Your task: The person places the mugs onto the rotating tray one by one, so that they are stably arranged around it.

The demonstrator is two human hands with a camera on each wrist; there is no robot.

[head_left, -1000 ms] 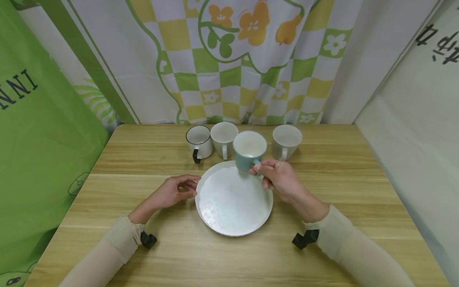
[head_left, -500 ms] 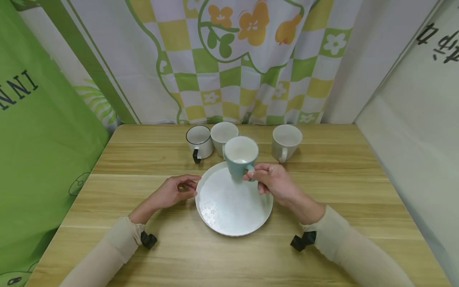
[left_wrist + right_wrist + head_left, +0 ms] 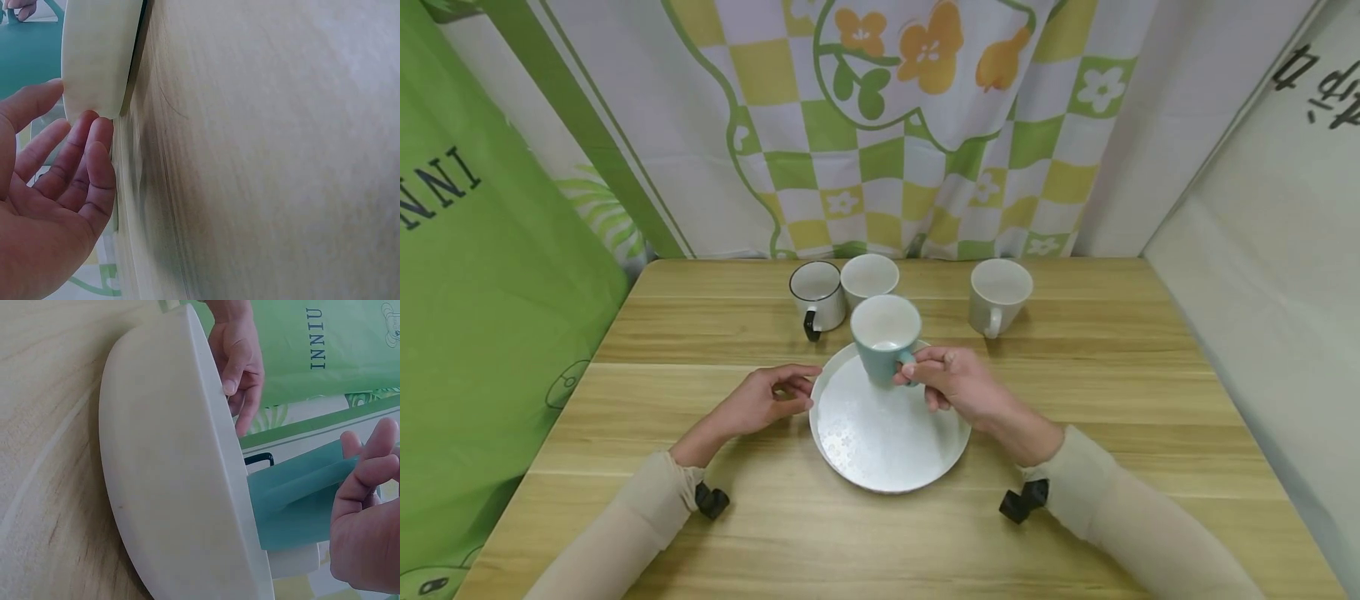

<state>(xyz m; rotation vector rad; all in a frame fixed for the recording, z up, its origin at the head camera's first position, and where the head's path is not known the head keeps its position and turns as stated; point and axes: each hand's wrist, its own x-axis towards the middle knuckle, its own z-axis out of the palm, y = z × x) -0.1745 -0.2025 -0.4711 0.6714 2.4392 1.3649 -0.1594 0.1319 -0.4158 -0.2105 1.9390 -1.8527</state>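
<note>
My right hand pinches the handle of a teal mug with a white inside. The mug is upright over the far part of a round white tray. Seen from the right wrist, the mug shows behind the tray's rim, its lower end hidden by the tray wall. At the tray's left edge lies my left hand, with nothing in its grasp. The left wrist view has the thumb and fingertips right at the tray's side wall, fingers loosely bent.
Behind the tray stand a white mug with black rim and handle and a plain white mug, partly covered by the teal one. Another whitish mug stands farther right. A patterned curtain hangs behind the wooden table.
My right hand has carried the teal mug leftward and nearer me, from the tray's far right edge to above its far middle. The left hand and tray have stayed in place.
</note>
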